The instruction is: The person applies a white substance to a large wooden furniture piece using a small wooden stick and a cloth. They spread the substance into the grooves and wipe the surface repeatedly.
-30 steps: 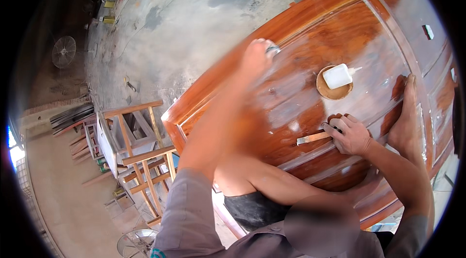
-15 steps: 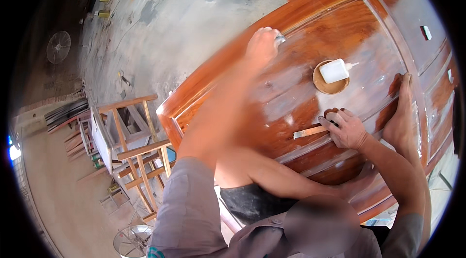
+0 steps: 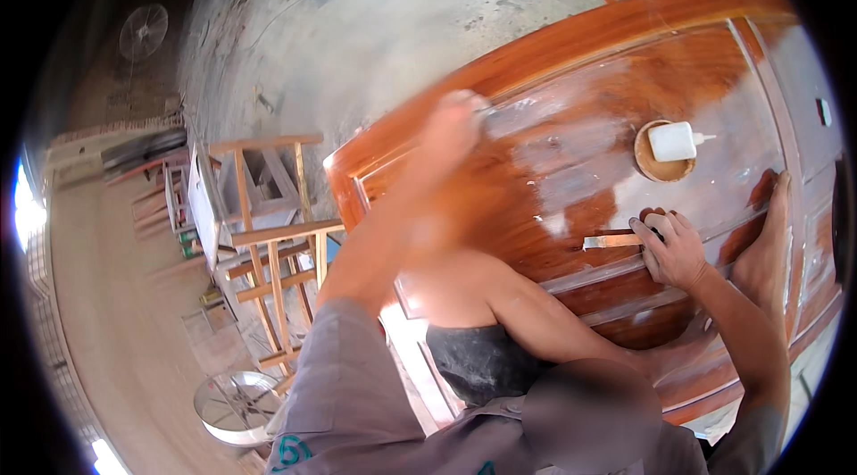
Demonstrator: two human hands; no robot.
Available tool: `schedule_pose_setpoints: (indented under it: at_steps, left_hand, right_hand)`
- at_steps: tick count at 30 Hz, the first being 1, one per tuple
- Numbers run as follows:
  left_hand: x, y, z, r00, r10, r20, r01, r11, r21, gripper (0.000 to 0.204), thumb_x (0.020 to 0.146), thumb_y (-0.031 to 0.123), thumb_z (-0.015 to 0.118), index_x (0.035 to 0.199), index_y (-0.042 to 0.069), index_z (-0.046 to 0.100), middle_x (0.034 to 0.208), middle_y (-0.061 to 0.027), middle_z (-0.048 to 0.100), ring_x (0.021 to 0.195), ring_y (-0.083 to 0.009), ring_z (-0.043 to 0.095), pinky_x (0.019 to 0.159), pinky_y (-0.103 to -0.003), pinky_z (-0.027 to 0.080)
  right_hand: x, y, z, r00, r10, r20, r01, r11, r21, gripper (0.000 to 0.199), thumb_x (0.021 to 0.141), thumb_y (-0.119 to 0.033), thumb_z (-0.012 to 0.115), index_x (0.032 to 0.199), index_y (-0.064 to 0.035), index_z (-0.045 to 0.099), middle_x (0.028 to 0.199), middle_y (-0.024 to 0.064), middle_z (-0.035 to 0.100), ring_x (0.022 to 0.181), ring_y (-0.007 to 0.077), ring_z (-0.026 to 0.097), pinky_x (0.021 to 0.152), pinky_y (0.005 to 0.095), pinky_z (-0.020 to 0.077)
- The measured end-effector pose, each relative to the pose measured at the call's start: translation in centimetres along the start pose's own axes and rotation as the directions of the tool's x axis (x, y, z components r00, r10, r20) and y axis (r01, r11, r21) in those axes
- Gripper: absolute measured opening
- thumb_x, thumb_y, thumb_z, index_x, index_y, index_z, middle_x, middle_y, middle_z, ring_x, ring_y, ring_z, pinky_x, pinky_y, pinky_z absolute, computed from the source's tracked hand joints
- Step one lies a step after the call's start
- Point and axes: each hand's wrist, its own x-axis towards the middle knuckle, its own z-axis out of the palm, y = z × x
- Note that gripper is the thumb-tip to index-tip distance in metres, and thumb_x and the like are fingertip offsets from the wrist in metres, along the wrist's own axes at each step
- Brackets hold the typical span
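Observation:
My left hand, smeared by motion, is closed around a small greyish piece at the far left part of a glossy reddish-brown wood panel. Its fingers bear on the surface near the raised frame; what the piece is made of is unclear. Lower right, my right hand rests on the panel, closed on a flat wooden stick with a whitish, smeared tip pointing left. Beyond that hand sits a round brown bowl with a white squeeze bottle lying across it. Pale whitish smears cover parts of the wood.
My bare legs and foot lie on the panel beside my right hand. Wooden frames like stools stand left of it, near a round metal-rimmed fan. A small dark-and-white object lies at the panel's right side. Grey concrete floor stretches behind.
The whole view has shifted, so the panel sits farther right and lower. My left hand has drawn back toward me along the panel's far left part. My right hand keeps the stick.

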Motion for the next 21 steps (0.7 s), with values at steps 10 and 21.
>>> schedule_pose_setpoints:
  at_steps: [10, 21]
  left_hand:
    - [-11.3, 2.4, -3.4, 0.792, -0.575, -0.205, 0.555, 0.818, -0.152, 0.014, 0.090, 0.016, 0.075, 0.102, 0.007, 0.073, 0.095, -0.0132, 0.072, 0.095, -0.0312, 0.067, 0.085, -0.046, 0.053]
    - [-14.6, 13.4, -2.4, 0.637, -0.770, 0.021, 0.327, 0.245, -0.913, 0.021, 0.100, 0.010, 0.068, 0.117, -0.003, 0.063, 0.095, -0.0088, 0.073, 0.085, -0.0165, 0.070, 0.080, -0.032, 0.058]
  right_hand:
    - [2.1, -4.8, -0.6, 0.997, 0.049, -0.060, -0.057, 0.988, -0.142, 0.058, 0.085, -0.011, 0.071, 0.141, -0.0047, 0.059, 0.123, 0.0136, 0.058, 0.109, 0.0341, 0.058, 0.095, 0.0463, 0.0467]
    - [19.6, -15.8, 1.3, 0.995, 0.088, -0.044, -0.070, 0.949, 0.306, 0.033, 0.096, -0.013, 0.066, 0.126, -0.0005, 0.065, 0.114, 0.0185, 0.070, 0.096, 0.0322, 0.069, 0.084, 0.0403, 0.0574]
